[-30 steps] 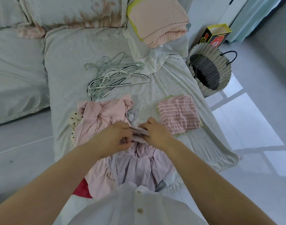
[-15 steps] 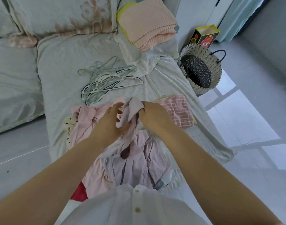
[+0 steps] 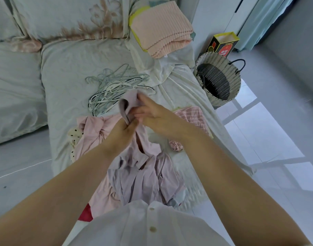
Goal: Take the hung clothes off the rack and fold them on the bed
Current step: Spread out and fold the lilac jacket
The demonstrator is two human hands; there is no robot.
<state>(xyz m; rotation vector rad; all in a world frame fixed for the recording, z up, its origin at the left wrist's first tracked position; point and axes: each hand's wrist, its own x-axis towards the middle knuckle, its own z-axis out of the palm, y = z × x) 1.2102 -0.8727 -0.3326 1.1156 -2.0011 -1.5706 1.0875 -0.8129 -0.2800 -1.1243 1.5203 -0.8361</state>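
A crumpled lilac shirt (image 3: pixel 143 176) lies on the bed (image 3: pixel 66 71) in front of me, its top edge lifted above the heap. My left hand (image 3: pixel 122 134) grips that raised part from below. My right hand (image 3: pixel 152 112) pinches the same edge just to the right, with two fingers sticking out straight. A pink garment (image 3: pixel 93 132) lies bunched to the left, over a cream polka-dot piece (image 3: pixel 74 137). A folded pink striped garment (image 3: pixel 193 118) sits to the right, partly hidden by my right arm.
Several empty hangers (image 3: pixel 113 89) are piled beyond my hands. A folded peach blanket (image 3: pixel 161 27) rests near the pillows. A woven basket (image 3: pixel 217 80) and a yellow-black box (image 3: pixel 223 44) stand on the floor to the right. A small pink scrap (image 3: pixel 176 145) lies on the sheet.
Both hands have lifted the lilac shirt's edge up and away from the heap, toward the hangers. The camera view has tilted slightly.
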